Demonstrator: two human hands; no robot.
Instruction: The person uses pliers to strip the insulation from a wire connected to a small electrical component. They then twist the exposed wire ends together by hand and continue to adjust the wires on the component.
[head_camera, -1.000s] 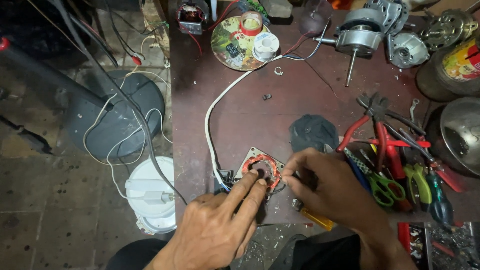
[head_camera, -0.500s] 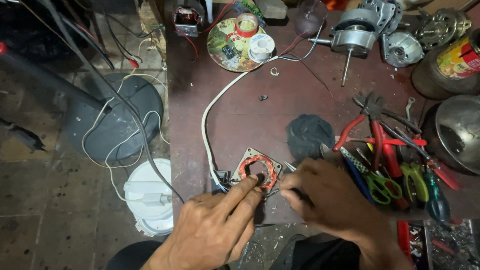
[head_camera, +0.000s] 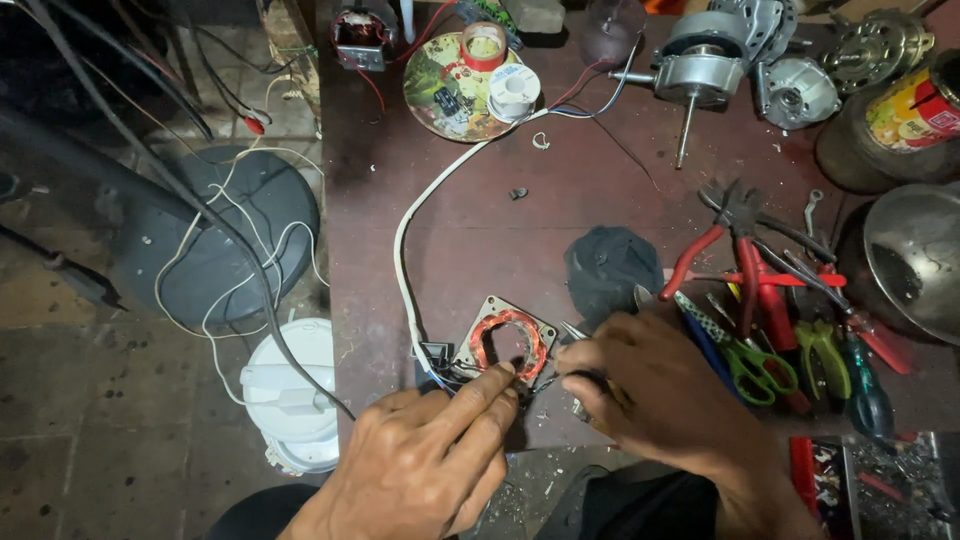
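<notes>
At the near edge of the counter (head_camera: 450, 230), the left hand (head_camera: 420, 470) lies knuckles up, its fingers stretched forward so the tips press on the near rim of a small motor stator (head_camera: 507, 343), a square metal frame with a ring of copper-coloured winding. The right hand (head_camera: 665, 395) is closed around a thin metal tool (head_camera: 572, 331); only its tip shows past the fingers, pointing left toward the stator's right side, and what kind of tool it is cannot be made out. The stator lies flat, turned so one corner points away from the person. Its near edge is hidden under the fingertips. A white cable (head_camera: 415, 215) runs from the stator's left side away across the counter toward a round plate (head_camera: 435, 95) holding a spool and tape. Just beyond the right hand sits a dark crumpled cloth (head_camera: 610, 265). To the right lie red-handled pliers (head_camera: 735, 245) and green-handled scissors (head_camera: 755, 365), partly overlapping other tools.
</notes>
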